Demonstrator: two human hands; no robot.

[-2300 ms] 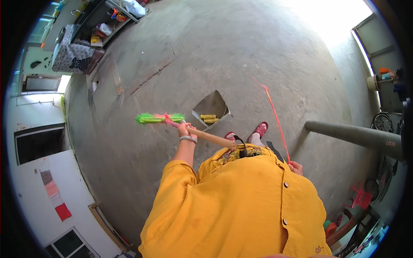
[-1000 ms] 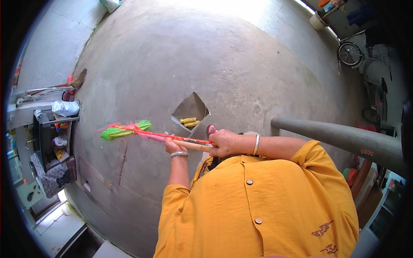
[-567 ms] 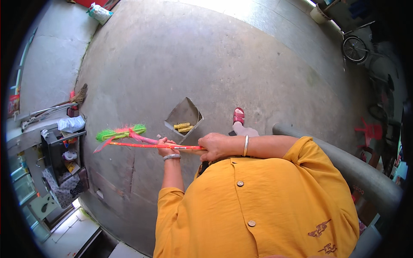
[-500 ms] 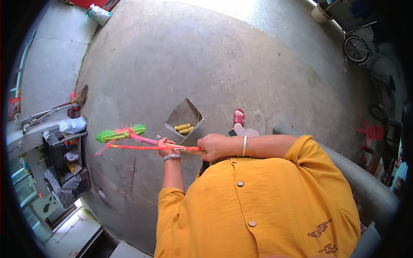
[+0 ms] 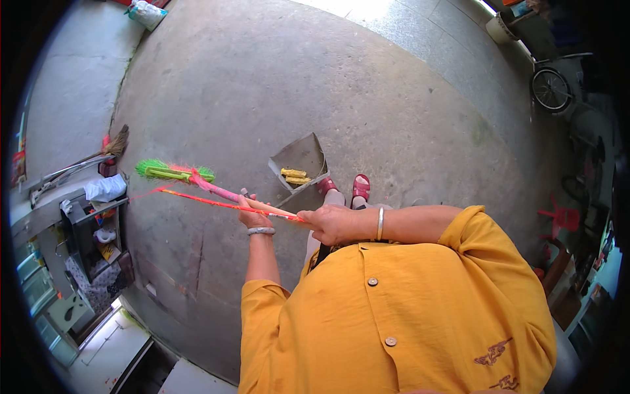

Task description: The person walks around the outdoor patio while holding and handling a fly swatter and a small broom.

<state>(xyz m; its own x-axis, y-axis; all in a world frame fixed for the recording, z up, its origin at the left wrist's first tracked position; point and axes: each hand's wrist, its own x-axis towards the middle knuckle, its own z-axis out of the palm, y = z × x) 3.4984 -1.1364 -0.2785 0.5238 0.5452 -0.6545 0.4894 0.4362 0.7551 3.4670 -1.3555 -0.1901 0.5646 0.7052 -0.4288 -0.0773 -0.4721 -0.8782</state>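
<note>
My left hand [image 5: 252, 217] is closed on the pink-and-wooden handle of a broom [image 5: 176, 171] with green and pink bristles, pointing left. My right hand [image 5: 326, 222] grips the handle's near end together with a thin red stick [image 5: 207, 200], which lies across just below the handle and has a wispy red tip. Beyond my hands a grey metal dustpan [image 5: 298, 148] rests on the concrete floor, holding yellow bundles [image 5: 294, 177]. My red sandals [image 5: 361, 187] stand just right of it. Whether the bristles touch the floor I cannot tell.
Along the left wall are an old straw broom [image 5: 115, 144], a dark shelf unit [image 5: 82, 230] with a white bag, and a sack [image 5: 144, 14]. At the right are a bicycle wheel [image 5: 551, 88], a bucket [image 5: 502, 29] and a red plastic object [image 5: 564, 217].
My right hand has brought the red stick from the right onto the broom handle. The view has turned. Lately the broom head rose slightly in view, and both feet now show beside the dustpan.
</note>
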